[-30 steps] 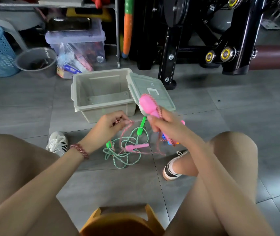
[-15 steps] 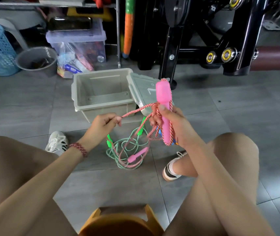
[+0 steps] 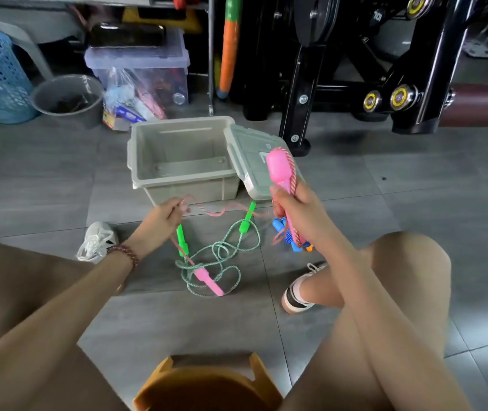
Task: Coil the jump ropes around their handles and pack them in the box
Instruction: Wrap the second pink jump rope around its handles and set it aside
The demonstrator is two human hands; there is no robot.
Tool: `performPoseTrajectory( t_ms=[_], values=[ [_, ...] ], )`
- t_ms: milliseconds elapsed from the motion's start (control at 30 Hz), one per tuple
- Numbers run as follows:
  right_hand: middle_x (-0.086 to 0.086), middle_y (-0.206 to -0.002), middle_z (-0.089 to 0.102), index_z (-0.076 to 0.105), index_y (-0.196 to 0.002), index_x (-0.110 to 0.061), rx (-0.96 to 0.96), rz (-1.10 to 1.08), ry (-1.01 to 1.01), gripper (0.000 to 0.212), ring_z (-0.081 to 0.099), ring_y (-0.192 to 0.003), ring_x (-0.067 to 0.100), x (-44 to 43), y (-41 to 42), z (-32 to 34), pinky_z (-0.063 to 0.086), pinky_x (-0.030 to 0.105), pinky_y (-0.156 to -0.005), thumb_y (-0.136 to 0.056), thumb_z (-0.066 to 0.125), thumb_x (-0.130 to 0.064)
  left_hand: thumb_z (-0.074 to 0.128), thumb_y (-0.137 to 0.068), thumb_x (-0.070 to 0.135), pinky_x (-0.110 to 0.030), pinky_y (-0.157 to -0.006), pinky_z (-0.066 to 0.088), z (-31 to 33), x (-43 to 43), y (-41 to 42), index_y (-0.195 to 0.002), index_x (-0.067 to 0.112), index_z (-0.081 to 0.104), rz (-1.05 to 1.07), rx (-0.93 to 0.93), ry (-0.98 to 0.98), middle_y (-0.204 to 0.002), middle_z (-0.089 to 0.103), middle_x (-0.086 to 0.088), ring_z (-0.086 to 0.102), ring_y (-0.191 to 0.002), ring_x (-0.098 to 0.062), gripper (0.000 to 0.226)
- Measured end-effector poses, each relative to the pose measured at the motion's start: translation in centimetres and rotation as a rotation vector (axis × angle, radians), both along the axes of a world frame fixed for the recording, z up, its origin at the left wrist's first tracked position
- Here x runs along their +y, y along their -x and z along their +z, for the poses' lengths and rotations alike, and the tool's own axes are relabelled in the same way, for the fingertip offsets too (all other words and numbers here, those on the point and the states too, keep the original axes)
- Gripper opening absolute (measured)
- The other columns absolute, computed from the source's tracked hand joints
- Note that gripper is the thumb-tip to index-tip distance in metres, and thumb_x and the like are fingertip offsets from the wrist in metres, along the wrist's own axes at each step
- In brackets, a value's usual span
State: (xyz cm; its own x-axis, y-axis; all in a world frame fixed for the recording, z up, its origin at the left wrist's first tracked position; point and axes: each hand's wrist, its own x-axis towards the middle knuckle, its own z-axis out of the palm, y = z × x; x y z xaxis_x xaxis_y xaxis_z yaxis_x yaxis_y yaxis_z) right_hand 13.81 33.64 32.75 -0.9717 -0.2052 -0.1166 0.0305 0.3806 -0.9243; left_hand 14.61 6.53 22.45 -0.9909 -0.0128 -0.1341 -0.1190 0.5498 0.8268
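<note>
The right hand (image 3: 297, 216) is held up just to the right of the open grey box (image 3: 195, 189). Its fingers (image 3: 277, 199) are clenched round the lower part of a pink handle (image 3: 278, 167), which stands nearly upright, with its rounded top clear above the fist. The pink rope (image 3: 222, 210) loops over that top, runs down the handle's right side and passes under the gripping fingers. More strands hang blurred below the hand.

From there the rope sags leftward to the left hand (image 3: 161, 221), whose fingertips (image 3: 179, 206) pinch it in front of the box's near wall. Beyond the pinch, the rope drops to the floor (image 3: 414, 203). It ends at the second pink handle (image 3: 208, 281), which lies on top of the green jump rope (image 3: 222, 255).

The green rope lies in a loose tangle on the tiles between the person's feet. One green handle (image 3: 247, 221) points toward the box, and the other (image 3: 182, 241) sits just below the left hand. A blue jump rope (image 3: 285, 234) lies partly hidden behind the right hand.

The box sits on the floor with nothing visible inside. Its lid (image 3: 251, 149) leans against its right side, behind the raised pink handle. An orange stool (image 3: 207, 384) shows at the near edge.
</note>
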Motion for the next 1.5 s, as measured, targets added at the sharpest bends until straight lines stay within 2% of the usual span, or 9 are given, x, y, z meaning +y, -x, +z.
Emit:
performPoseTrajectory(
  t_ms=[167, 267, 333, 500, 700, 933, 1033, 1267, 1500],
  values=[
    [-0.020, -0.076, 0.049, 0.042, -0.129, -0.027, -0.037, 0.262, -0.088, 0.034, 0.050, -0.063, -0.015, -1.6, -1.2, -0.2, 0.039, 0.007, -0.067, -0.097, 0.051, -0.021, 0.043, -0.093, 0.040, -0.024, -0.052, 0.031, 5.5, 3.0, -1.0, -0.080, 0.029, 0.062, -0.232, 0.135, -0.062, -0.054, 0.048, 0.016, 0.033, -0.051, -0.005, 0.026],
    [-0.015, -0.073, 0.052, 0.053, -0.106, -0.025, -0.095, 0.401, -0.108, 0.009, 0.052, -0.064, -0.002, -2.8, -2.0, -0.6, 0.043, 0.020, -0.071, -0.098, 0.051, -0.022, 0.049, -0.097, 0.014, -0.008, -0.057, 0.032, 7.8, 5.1, -2.1, -0.080, 0.022, 0.059, -0.306, 0.188, -0.114, -0.060, 0.055, 0.029, 0.045, -0.055, 0.006, 0.021],
    [-0.007, -0.065, 0.051, 0.057, -0.090, -0.008, -0.155, 0.417, -0.078, 0.022, 0.050, -0.063, 0.010, -3.0, -2.0, -0.7, 0.042, 0.027, -0.069, -0.099, 0.048, -0.026, 0.046, -0.097, 0.003, -0.006, -0.057, 0.033, 8.7, 5.4, -2.3, -0.078, 0.022, 0.056, -0.326, 0.211, -0.146, -0.058, 0.054, 0.028, 0.047, -0.055, 0.008, 0.028],
    [-0.009, -0.057, 0.049, 0.055, -0.082, 0.001, -0.098, 0.343, 0.134, 0.030, 0.048, -0.060, 0.011, -2.7, -1.8, 0.3, 0.044, 0.026, -0.071, -0.095, 0.051, -0.025, 0.054, -0.085, 0.037, -0.023, -0.056, 0.034, 8.1, 4.6, -2.2, -0.079, 0.019, 0.053, -0.374, 0.160, -0.360, -0.064, 0.044, 0.006, 0.039, -0.060, -0.009, 0.020],
    [-0.007, -0.052, 0.048, 0.056, -0.083, -0.011, -0.118, -0.001, 0.602, 0.014, 0.050, -0.055, 0.012, -0.4, -0.3, 1.9, 0.049, 0.024, -0.066, -0.093, 0.051, -0.019, 0.046, -0.086, 0.050, -0.038, -0.073, 0.045, 0.9, 0.8, -1.3, -0.080, 0.019, 0.050, -0.465, -0.106, 0.210, -0.076, 0.058, -0.003, 0.055, -0.073, -0.020, 0.032],
    [-0.004, -0.074, 0.062, 0.037, -0.098, -0.028, 0.076, -0.020, 0.138, 0.010, 0.059, -0.069, 0.015, -0.2, -0.4, 1.1, 0.050, 0.041, -0.071, -0.097, 0.048, -0.028, 0.036, -0.102, 0.018, -0.030, -0.055, 0.043, -0.5, 0.2, -0.7, -0.100, 0.029, 0.052, -0.260, -0.126, 0.172, -0.064, 0.046, 0.000, 0.046, -0.054, -0.013, 0.020],
    [-0.003, -0.086, 0.061, 0.042, -0.102, -0.024, 0.150, 0.084, -0.243, 0.014, 0.059, -0.074, 0.017, -0.2, -0.5, 1.2, 0.045, 0.034, -0.070, -0.097, 0.046, -0.036, 0.033, -0.102, 0.025, -0.039, -0.074, 0.051, 0.4, 0.7, -0.3, -0.126, 0.040, 0.042, -0.244, -0.051, 0.142, -0.081, 0.056, -0.012, 0.056, -0.069, -0.023, 0.030],
    [0.006, -0.109, 0.046, 0.054, -0.103, -0.013, 0.287, 0.120, -0.735, 0.028, 0.058, -0.079, 0.031, -0.8, -0.5, 0.3, 0.040, 0.032, -0.066, -0.091, 0.057, -0.038, 0.050, -0.089, 0.021, -0.023, -0.059, 0.030, 4.7, 4.3, 0.5, -0.108, 0.035, 0.052, -0.211, 0.180, -0.240, -0.068, 0.030, 0.001, 0.033, -0.062, -0.013, 0.023],
    [-0.005, -0.073, 0.044, 0.039, -0.104, -0.013, 0.057, 0.069, -0.477, 0.047, 0.051, -0.066, 0.019, -2.1, -0.1, 1.3, 0.034, 0.033, -0.055, -0.082, 0.069, -0.043, 0.041, -0.071, -0.003, -0.018, -0.060, 0.031, 8.5, 4.8, 0.8, -0.111, 0.024, 0.054, -0.062, 0.219, -0.538, -0.076, 0.029, 0.004, 0.031, -0.066, -0.007, 0.051]
  ],
)
